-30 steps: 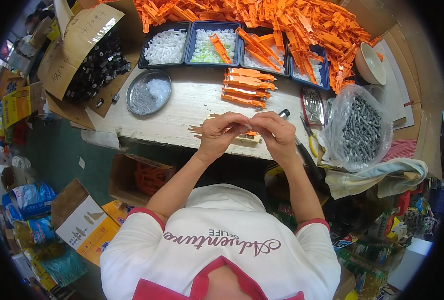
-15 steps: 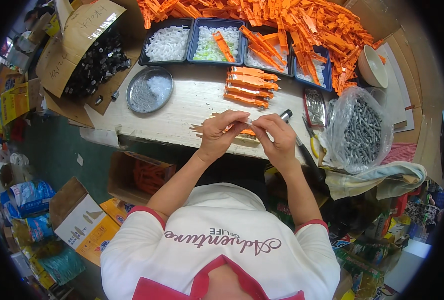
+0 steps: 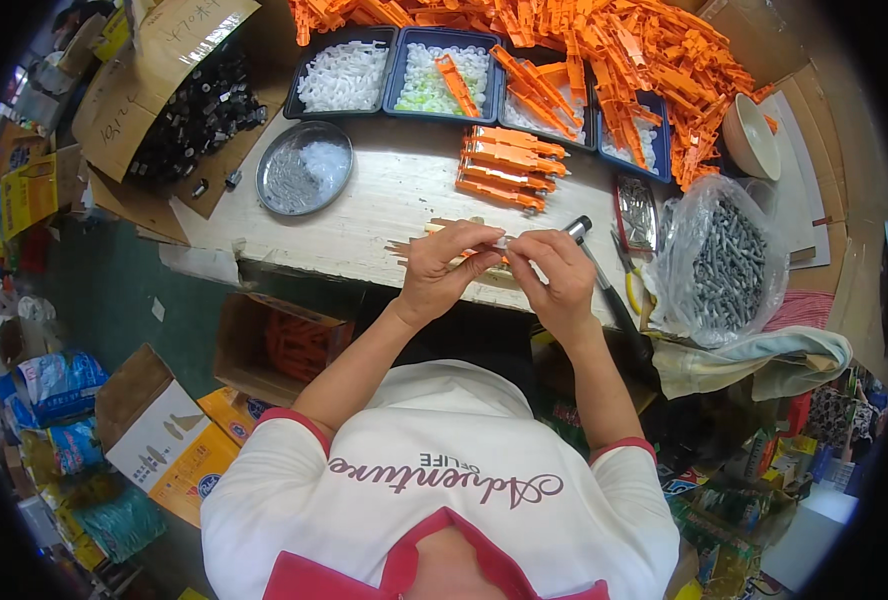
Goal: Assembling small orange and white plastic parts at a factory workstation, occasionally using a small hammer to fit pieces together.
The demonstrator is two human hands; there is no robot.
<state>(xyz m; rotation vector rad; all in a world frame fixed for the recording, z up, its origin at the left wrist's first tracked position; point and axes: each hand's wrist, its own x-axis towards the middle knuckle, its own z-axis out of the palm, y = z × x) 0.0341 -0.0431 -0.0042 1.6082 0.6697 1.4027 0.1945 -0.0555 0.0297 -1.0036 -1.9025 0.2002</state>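
My left hand (image 3: 442,270) and my right hand (image 3: 559,275) meet above the table's front edge. Their fingertips pinch a small white plastic piece (image 3: 502,242) between them; its exact kind is too small to make out. Beneath the hands, partly hidden, lie thin wooden strips (image 3: 398,248) and a bit of orange. Just beyond stands a stack of orange plastic parts (image 3: 509,167) with metal bits at their ends. Close to my right hand lies a tool with a silver head and black handle (image 3: 609,290).
Blue trays (image 3: 437,116) hold small white pieces, below a heap of orange parts (image 3: 654,50). A round metal dish (image 3: 264,185) sits left, near a carton of black parts (image 3: 189,125). At right are yellow-handled pliers (image 3: 635,292), a bag of screws (image 3: 724,265) and a bowl (image 3: 749,135).
Both hands keep the white piece at nearly the same spot, with the fingers shifted slightly. The whole table scene has moved a little to the right in the view.
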